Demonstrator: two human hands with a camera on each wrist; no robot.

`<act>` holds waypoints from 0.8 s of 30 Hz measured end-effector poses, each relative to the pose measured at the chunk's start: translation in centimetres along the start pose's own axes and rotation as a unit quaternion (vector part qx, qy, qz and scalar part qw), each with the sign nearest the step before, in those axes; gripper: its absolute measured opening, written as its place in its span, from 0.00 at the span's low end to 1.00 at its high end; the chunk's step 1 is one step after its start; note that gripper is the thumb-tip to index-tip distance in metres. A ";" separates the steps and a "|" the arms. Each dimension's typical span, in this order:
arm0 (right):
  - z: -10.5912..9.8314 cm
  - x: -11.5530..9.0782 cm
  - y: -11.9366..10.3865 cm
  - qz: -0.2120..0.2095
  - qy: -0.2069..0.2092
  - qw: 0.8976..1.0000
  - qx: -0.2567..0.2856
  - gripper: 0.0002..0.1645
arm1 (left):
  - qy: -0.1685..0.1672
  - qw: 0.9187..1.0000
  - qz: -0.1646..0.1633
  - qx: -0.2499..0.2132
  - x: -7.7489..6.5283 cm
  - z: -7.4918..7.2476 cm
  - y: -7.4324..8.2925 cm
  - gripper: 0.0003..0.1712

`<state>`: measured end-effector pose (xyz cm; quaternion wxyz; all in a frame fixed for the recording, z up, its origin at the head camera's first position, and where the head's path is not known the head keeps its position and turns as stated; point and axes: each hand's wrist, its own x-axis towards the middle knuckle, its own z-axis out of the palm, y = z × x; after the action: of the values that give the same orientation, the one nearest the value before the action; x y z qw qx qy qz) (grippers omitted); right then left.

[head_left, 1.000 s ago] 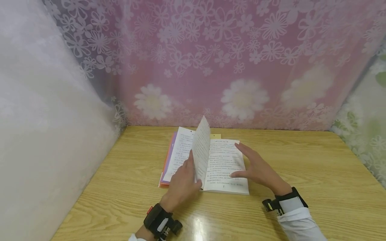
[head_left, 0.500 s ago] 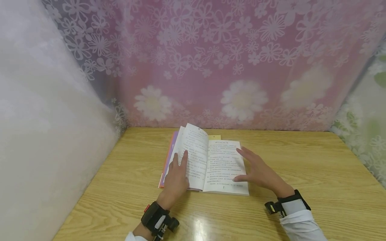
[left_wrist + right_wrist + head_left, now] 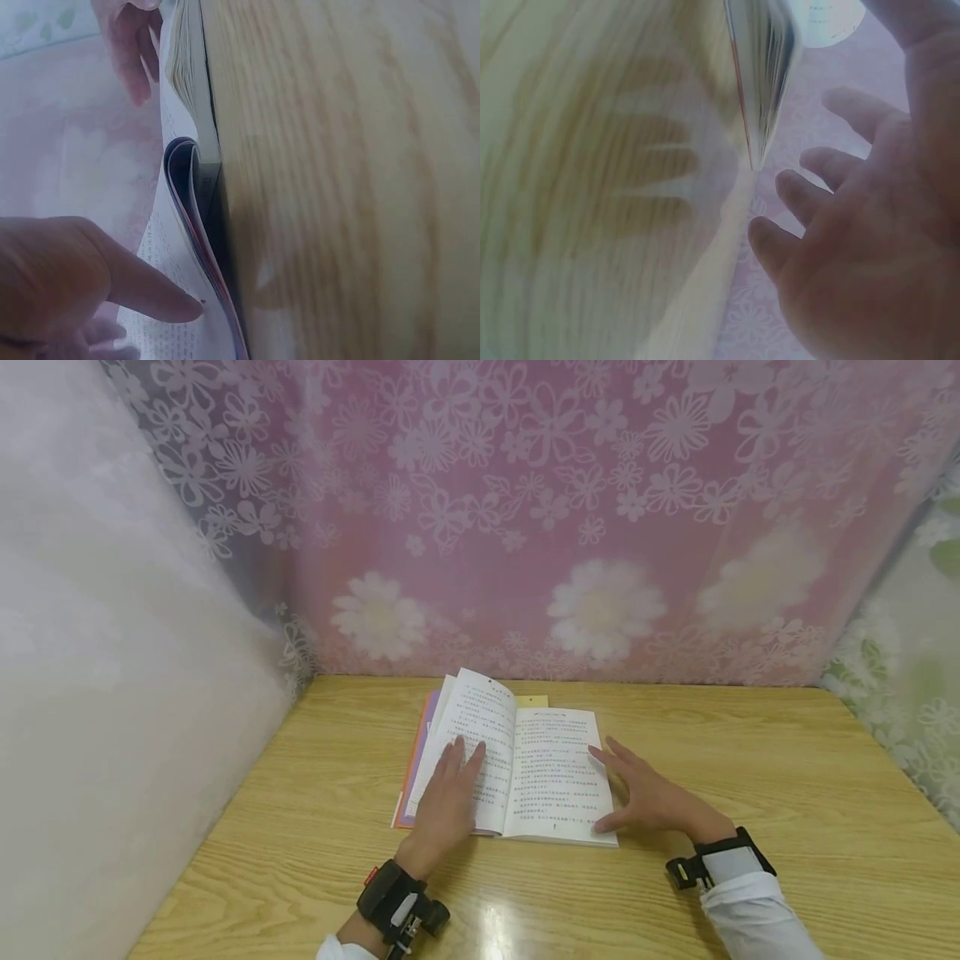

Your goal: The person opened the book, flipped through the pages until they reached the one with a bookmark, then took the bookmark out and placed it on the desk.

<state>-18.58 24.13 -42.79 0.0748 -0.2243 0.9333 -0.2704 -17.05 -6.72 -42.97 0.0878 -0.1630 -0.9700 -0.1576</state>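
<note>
On the table (image 3: 285,843), the book (image 3: 555,777) points lengthwise forward, the 2 grips (image 3: 446,806) (image 3: 651,795) uncurled.

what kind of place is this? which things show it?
Probably an indoor recording nook set up around a table. Signs: the wood-grain tabletop, the pink floral curtain hanging behind it, and the black wrist cameras.
</note>
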 end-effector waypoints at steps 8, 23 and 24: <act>0.1 0.1 0.3 -0.021 -0.021 0.999 -0.021 0.68 | -0.060 0.996 0.048 -0.037 -0.4 0.2 -0.3 0.31; 1.0 1.3 0.7 -0.015 0.036 0.999 -0.025 0.56 | -0.109 0.993 0.040 -0.023 -0.9 -0.4 -0.3 0.28; 1.1 1.4 0.7 -0.019 0.046 0.999 -0.017 0.55 | -0.112 0.993 0.034 -0.025 -0.8 -0.3 -0.1 0.29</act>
<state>-19.79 23.47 -44.08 0.0229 -0.2309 0.9356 -0.2662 -16.27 -7.20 -42.88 -0.0204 -0.2148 -0.9633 -0.1594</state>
